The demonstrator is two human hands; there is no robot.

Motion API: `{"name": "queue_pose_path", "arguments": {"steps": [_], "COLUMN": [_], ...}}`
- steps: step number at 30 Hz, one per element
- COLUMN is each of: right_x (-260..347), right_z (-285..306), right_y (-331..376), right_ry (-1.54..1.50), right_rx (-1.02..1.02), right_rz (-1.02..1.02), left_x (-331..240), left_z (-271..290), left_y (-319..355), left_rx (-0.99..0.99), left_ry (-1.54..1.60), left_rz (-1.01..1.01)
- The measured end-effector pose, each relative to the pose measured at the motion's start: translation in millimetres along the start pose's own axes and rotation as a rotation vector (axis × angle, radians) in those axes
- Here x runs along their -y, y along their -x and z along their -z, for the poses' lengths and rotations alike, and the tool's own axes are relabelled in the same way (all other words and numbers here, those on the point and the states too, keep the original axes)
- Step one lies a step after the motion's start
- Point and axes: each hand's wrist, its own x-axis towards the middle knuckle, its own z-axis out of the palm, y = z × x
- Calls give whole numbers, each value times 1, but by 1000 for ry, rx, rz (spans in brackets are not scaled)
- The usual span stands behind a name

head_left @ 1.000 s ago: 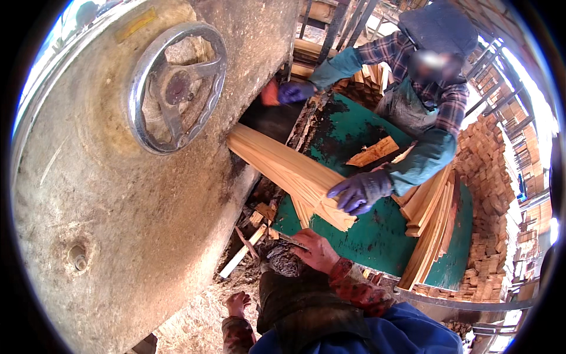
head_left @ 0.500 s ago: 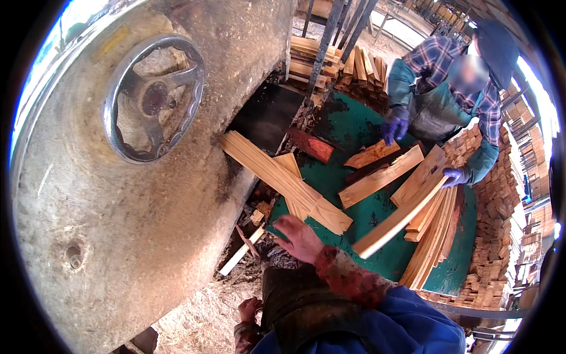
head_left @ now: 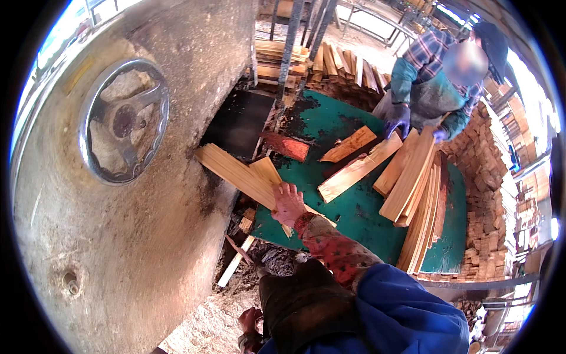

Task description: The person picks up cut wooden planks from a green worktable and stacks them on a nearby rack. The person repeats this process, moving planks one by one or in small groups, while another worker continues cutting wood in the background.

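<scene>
My right hand (head_left: 289, 205) lies across a long pale wooden plank (head_left: 233, 171), its fingers bent over the far edge. The plank slants over the green tabletop (head_left: 354, 203), and its far left end reaches the big machine plate. A shorter board (head_left: 266, 170) lies crosswise beneath it, partly covered. Low beside my dark apron, my left hand (head_left: 250, 320) hangs with curled fingers; whether anything is inside them is hidden. Across the table, a co-worker in purple gloves has one hand (head_left: 398, 120) by a board (head_left: 361, 167) and the other at the far end of another plank (head_left: 408, 177).
A large worn metal plate with a handwheel (head_left: 124, 121) stands at my left. A reddish block (head_left: 285, 146) and a bark-edged piece (head_left: 349, 143) lie on the table. Stacked wood (head_left: 486, 177) lines the right side. Scraps and a pale stick (head_left: 236, 261) lie below the near left edge.
My right hand has moved forward and left onto the long plank. The co-worker's raised plank has come down onto the other boards. The whole view has shifted slightly.
</scene>
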Motion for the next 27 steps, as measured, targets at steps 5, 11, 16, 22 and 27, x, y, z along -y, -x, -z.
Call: {"name": "queue_pose_path", "arguments": {"steps": [5, 11, 16, 22, 27], "right_x": [-3, -2, -8, -33, -59], "right_z": [6, 15, 15, 9, 15], "right_y": [9, 46, 81, 81, 80], "right_ry": [56, -64, -203, -326, -875], "right_rx": [19, 22, -35, -74, 19], "right_rz": [-49, -1, 59, 141, -17], "left_x": [-20, -73, -93, -116, -102], "left_z": [-11, -59, -131, -233, -249], "left_y": [-13, 12, 24, 54, 26], "left_rx": [47, 159, 487, 571, 525], "left_ry": [-129, -185, -259, -111, -188], "left_rz": [-109, -185, -275, -269, -387]}}
